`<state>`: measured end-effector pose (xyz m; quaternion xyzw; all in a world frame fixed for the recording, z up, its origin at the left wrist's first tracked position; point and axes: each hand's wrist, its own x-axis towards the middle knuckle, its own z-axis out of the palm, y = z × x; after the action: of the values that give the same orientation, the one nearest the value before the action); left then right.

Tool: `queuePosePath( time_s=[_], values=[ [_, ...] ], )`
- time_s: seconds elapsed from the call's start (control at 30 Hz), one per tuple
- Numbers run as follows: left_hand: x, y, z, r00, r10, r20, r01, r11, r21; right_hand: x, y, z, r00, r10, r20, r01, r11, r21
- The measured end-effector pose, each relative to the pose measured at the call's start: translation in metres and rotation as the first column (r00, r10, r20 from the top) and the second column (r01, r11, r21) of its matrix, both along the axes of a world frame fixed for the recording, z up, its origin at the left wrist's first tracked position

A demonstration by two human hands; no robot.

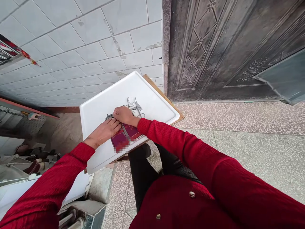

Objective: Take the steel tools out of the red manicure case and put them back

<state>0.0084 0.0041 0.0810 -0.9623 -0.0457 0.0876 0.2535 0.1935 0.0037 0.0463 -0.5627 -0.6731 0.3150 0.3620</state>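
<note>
A folding manicure case (119, 142), purple-red inside, lies opened out on a white tray-like tabletop (100, 108). My left hand (104, 131) rests across its left side, fingers stretched out and lying flat. Just beyond those fingertips, my right hand (124, 115) is closed in a pinch at the upper part of the case; whatever it grips is too small or hidden. Small metal tools show beside the left fingertips. Past my right hand lie metal nippers (131, 102), a nail clipper (138, 106) and small scissors (141, 115), loose on the white surface.
A white tiled wall (90, 47) stands behind the table, and a dark carved metal door (202, 54) is at the right. Shoes on a rack (33, 167) are at the left. A wooden board edge (164, 97) sticks out under the white top.
</note>
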Motion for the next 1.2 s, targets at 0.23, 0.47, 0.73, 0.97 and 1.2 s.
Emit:
queuePosePath(
  time_s=[0.23, 0.47, 0.73, 0.97, 1.2],
  values=[
    [-0.007, 0.011, -0.003, 0.999, 0.043, 0.011, -0.041, 0.990, -0.135, 0.001, 0.000, 0.000, 0.999, 0.009, -0.031, -0.010, 1.000, -0.015],
    [-0.011, 0.020, -0.004, 0.999, 0.037, 0.002, -0.036, 0.983, -0.179, 0.001, 0.003, -0.003, 1.000, 0.009, -0.018, -0.009, 1.000, -0.007],
    [-0.019, 0.026, -0.003, 0.998, 0.067, 0.015, -0.063, 0.982, -0.176, 0.001, 0.000, 0.000, 0.996, 0.004, -0.095, 0.001, 0.999, 0.048],
    [-0.030, 0.030, -0.005, 0.991, 0.122, 0.048, -0.111, 0.978, -0.177, -0.002, 0.001, -0.006, 0.997, 0.000, -0.078, 0.003, 0.999, 0.043],
    [-0.068, 0.057, 0.006, 0.963, 0.244, 0.113, -0.222, 0.959, -0.177, -0.001, 0.002, -0.007, 0.997, 0.015, -0.075, -0.012, 0.999, 0.042]
  ],
)
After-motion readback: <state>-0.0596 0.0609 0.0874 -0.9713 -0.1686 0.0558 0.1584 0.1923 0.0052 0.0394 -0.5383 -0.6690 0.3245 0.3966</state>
